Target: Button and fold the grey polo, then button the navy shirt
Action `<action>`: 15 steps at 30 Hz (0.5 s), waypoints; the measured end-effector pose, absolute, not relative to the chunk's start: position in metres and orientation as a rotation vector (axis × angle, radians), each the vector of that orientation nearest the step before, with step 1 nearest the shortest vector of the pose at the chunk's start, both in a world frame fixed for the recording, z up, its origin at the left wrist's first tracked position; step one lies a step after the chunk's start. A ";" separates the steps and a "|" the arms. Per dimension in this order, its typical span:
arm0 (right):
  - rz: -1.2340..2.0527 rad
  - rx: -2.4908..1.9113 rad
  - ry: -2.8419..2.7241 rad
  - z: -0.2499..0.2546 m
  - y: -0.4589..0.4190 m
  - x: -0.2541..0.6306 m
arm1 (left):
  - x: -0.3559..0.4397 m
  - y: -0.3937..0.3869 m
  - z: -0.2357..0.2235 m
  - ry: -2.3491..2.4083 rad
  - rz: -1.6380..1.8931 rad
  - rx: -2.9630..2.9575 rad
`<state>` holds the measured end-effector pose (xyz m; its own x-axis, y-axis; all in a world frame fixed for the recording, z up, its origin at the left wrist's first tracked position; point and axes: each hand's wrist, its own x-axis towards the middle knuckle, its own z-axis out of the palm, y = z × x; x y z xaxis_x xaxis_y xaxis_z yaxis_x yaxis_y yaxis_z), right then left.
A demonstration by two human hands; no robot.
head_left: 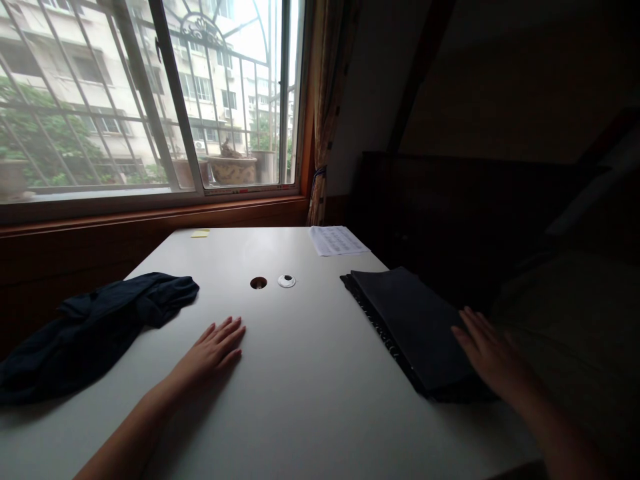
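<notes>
While the flat dark bundle [410, 327] looks light and pliable (I'd take opposite edges), my left grip [213, 350] and right grip [493, 353] are released, fingers spread.

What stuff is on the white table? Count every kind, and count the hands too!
Hands: 2, the left hand and the right hand
Rumpled dark blue cloth: 1
Dark flat stack, counted as one: 1
Printed paper, counted as one: 1
Yellow paper: 1
Round white piece: 1
Total: 7
</notes>
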<state>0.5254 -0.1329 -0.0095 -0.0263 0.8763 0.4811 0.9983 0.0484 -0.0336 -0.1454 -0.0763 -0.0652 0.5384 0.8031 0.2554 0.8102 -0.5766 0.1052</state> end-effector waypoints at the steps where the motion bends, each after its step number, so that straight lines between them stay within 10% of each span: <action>1: -0.446 -1.837 -1.924 -0.001 -0.130 0.500 | -0.145 -0.077 -0.064 -1.439 -0.433 -2.733; 15: 0.219 -0.910 -2.595 0.000 -0.105 0.218 | -0.188 -0.077 -0.015 -1.780 -0.721 -2.159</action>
